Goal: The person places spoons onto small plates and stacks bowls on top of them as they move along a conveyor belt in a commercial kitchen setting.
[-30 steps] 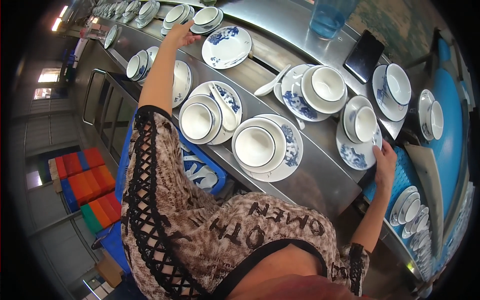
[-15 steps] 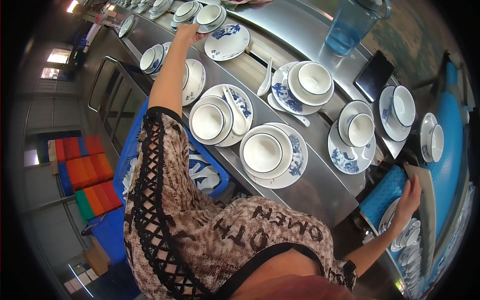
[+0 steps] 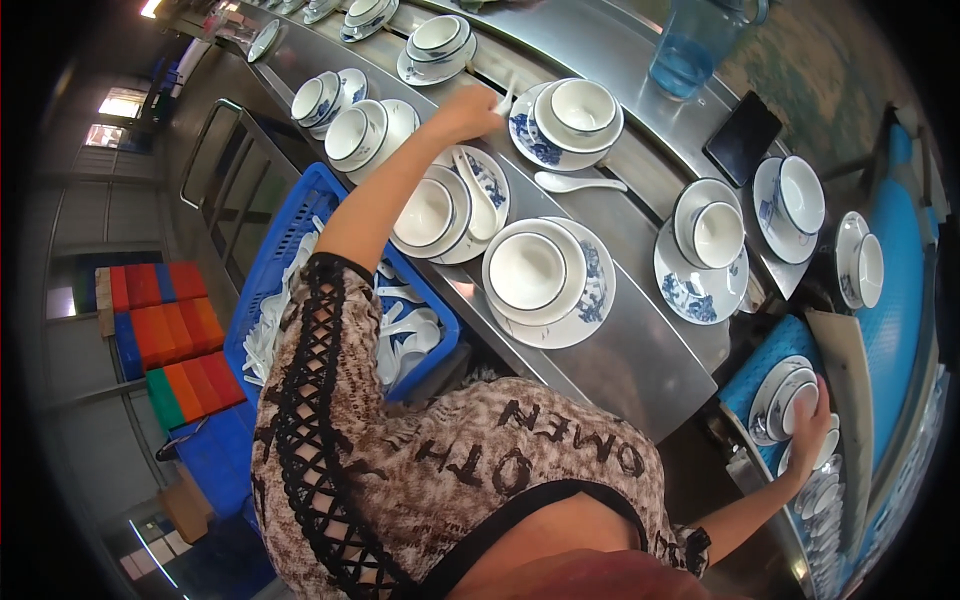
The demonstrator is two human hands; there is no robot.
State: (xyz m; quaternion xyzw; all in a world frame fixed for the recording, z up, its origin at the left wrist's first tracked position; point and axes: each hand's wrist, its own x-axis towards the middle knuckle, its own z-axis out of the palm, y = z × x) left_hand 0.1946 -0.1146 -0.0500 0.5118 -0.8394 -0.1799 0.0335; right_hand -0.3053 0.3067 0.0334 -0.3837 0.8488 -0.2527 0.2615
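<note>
My left hand (image 3: 472,112) reaches across the metal counter, its fingers closed on a white spoon (image 3: 508,96). Just right of it sits a blue-patterned plate with stacked bowls (image 3: 583,106). Another white spoon (image 3: 580,183) lies on the counter below that set. Under my left forearm, a set of bowls (image 3: 423,212) on a plate carries a spoon (image 3: 477,194). At the right, my right hand (image 3: 806,437) is beside a white bowl (image 3: 797,400) stacked on a plate, fingers stretched along its edge; whether they touch it is hard to tell.
More bowl-and-plate sets (image 3: 527,271) stand along the counter (image 3: 640,375). A blue basket (image 3: 437,370) of white spoons is by my left arm. A jug (image 3: 690,50) and a dark flat device (image 3: 743,138) are at the back. A blue belt (image 3: 770,365) carries dishes at right.
My left hand has left the bowls on the far plate and moved right and nearer, picking up the spoon. My right hand has come down from the pale panel to the bowls.
</note>
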